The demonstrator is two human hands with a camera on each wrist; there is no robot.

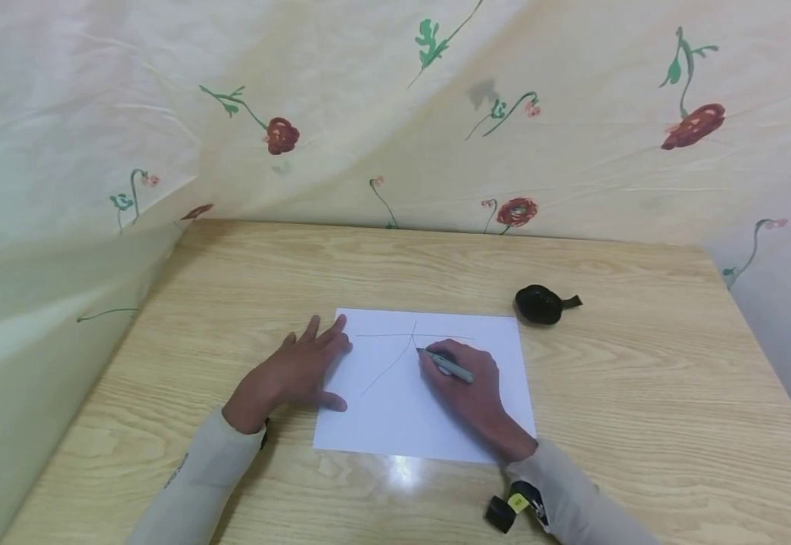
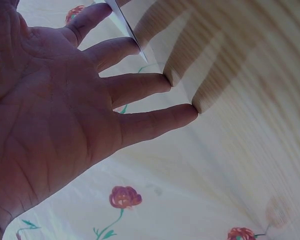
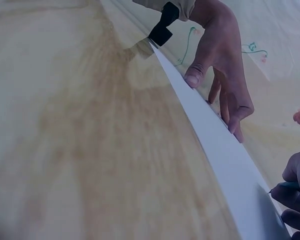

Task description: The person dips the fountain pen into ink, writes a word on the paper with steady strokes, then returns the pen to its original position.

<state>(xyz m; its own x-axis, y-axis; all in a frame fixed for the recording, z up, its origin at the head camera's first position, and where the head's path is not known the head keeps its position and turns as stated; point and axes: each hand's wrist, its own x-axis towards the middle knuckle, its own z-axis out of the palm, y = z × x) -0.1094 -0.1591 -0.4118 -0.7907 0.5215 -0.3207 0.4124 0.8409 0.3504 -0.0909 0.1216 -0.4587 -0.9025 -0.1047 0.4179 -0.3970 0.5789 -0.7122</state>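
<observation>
Over white rectangular paper [image 1: 395,409], R hand [image 1: 474,390] pinches slim grey-green pen [image 1: 453,367]; L hand [image 1: 302,367] at L edge, fingers spread. Prob best: press edge firmly, stroke slow + even.

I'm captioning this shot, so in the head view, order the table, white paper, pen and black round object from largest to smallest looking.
By visible area:
1. Table
2. White paper
3. Black round object
4. Pen, partly covered by the right hand
</observation>
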